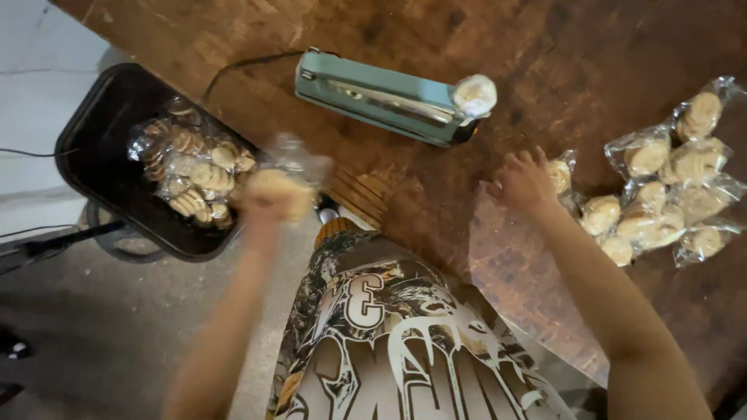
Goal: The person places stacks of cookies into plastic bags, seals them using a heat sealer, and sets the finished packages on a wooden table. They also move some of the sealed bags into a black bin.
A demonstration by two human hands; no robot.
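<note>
Your left hand (pixel 268 194) is blurred with motion, but it is closed around a clear bag of cookies (pixel 292 175), the loose plastic top sticking up and to the right of your knuckles. It hangs off the table's edge, just beside the right rim of the black bin (pixel 93 148) that stands to your left, below table level. That bin already holds a heap of bagged cookies (pixel 191 171), and the held bag is at the heap's near right corner, so the bin lies directly to the left of that hand.

Your right hand (pixel 523 180) rests on the wooden table (pixel 591 70), fingers spread and pointing away from you, fingertips touching the nearest bag of the unsealed cookie bags (pixel 661 198). It seems to press or reach more than grip; you cannot tell from this view whether it has closed on anything. That pile spreads away to the right of the hand, running up toward the table's far right corner.

Between your two hands, farther back, lies the teal heat sealer (pixel 385 97), its long axis slanting from upper left down to lower right, cord (pixel 241 66) trailing off its left end. Its knobbed right end sits nearer your right hand, well apart from both.
</note>
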